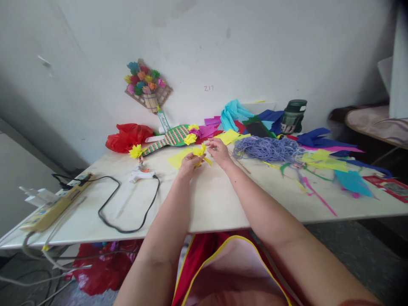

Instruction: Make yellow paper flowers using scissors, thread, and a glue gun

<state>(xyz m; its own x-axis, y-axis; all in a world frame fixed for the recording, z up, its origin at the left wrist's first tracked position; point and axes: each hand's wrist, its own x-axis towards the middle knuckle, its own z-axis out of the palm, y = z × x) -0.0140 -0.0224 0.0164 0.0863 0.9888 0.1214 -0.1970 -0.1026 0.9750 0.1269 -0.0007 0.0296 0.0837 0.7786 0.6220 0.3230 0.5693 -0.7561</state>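
My left hand (190,163) is closed around the base of a yellow crepe-paper flower (199,150), held just above the table. From the other side, my right hand (219,152) pinches at the flower's edge with thumb and forefinger; what exactly lies between the fingertips is too small to see. Beneath and left of the hands lies a flat yellow paper sheet (177,159). Behind them rests a green, striped guitar-shaped piece (174,137) with yellow and purple paper flowers on it. A thin stick (244,166) lies right of my right hand.
A white glue gun (140,175) with a looping black cord stands left, near a power strip (57,204). Purple yarn (269,148), coloured paper scraps (321,160) and a dark bottle (293,117) lie or stand right. A red plastic bag (127,138) sits at the back left.
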